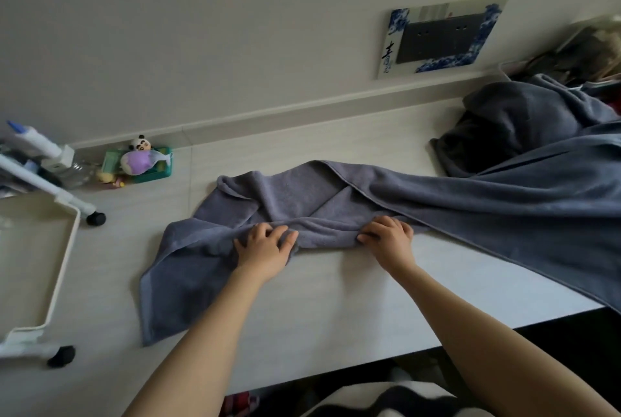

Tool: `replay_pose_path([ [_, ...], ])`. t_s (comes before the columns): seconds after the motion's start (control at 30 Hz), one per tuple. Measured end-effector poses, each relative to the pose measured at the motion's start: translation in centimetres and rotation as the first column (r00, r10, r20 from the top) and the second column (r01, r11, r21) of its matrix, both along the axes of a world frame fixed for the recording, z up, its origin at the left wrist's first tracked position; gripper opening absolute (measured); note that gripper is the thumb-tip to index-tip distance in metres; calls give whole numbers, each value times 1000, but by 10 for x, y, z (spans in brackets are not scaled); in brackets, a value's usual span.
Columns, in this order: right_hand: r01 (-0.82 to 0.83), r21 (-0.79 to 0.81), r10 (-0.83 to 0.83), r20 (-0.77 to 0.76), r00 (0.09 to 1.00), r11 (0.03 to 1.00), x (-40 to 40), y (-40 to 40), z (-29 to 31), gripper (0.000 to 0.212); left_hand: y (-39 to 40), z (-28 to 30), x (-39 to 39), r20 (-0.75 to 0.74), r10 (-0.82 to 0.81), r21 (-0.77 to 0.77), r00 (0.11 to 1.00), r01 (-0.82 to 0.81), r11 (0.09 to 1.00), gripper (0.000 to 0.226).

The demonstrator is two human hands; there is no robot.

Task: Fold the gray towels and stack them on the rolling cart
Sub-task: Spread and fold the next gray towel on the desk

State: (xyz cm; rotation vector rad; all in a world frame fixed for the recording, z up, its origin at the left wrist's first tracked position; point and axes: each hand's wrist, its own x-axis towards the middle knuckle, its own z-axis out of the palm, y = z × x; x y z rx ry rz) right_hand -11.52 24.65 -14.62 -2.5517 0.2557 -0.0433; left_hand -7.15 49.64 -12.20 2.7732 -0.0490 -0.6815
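Head view: a gray towel [282, 201] lies rumpled across the pale worktop [336, 299]. The left hand [265, 245] and right hand [386, 235] each have their grip clamped on its near bunched edge. A white rolling cart [64, 268] stands left; more gray towels [524, 127] are heaped at right.

Both hands, left [265, 245] and right [386, 235], palms down, fingers curled, forearms outstretched.

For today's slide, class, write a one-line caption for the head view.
Both hands, left hand and right hand, grip the gray towel on the table, beside the rolling cart.
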Motion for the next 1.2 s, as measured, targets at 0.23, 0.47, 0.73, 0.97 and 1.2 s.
replay_pose_path([
  [0.23,-189,106,195,-44,980,976,7,65,1,15,58,6,-13,-7,202,62,979,-202,978,55],
  [0.47,-253,42,248,100,964,967,-2,77,9,23,49,10,-12,214,97,-7,972,-98,995,59],
  [0.73,139,-207,-154,-61,986,968,-45,-13,3,41,-38,-6,-7,160,-180,-366,971,227,902,51],
  [0.97,215,-82,-219,-47,975,973,-70,-66,2,20,-99,-11,3,139,-197,-347,971,234,908,51],
  [1.2,199,113,-185,-123,975,973,-58,-100,43,15,-132,-3,11,166,-48,-496,985,126,859,48],
])
